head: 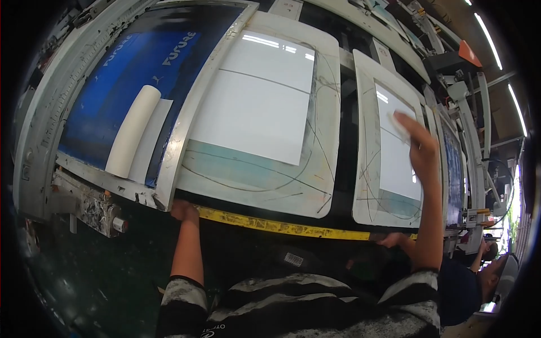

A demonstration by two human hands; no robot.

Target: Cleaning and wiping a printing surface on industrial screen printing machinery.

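My left hand point(184, 210) is at the yellow-marked table edge point(270, 226), just under the near corner of a metal-framed printing screen point(169, 169). Its fingers are partly hidden, so its grip is unclear. My right hand point(418, 143) is raised and blurred over the right-hand platen point(367, 186) and its glossy white sheet point(397, 169). A pale blur shows by its fingers; I cannot tell whether it is something held. Between the hands lies a larger platen point(262, 198), bearing another white sheet point(258, 110) with a dark line across it.
A cream roll point(133, 131) with a loose flap lies on the screen's blue mesh point(93, 118), which bears lettering. A co-worker point(460, 291) stands at the right, a hand point(391, 240) on the table edge. Machine arms point(458, 95) and an orange part point(470, 53) rise beyond.
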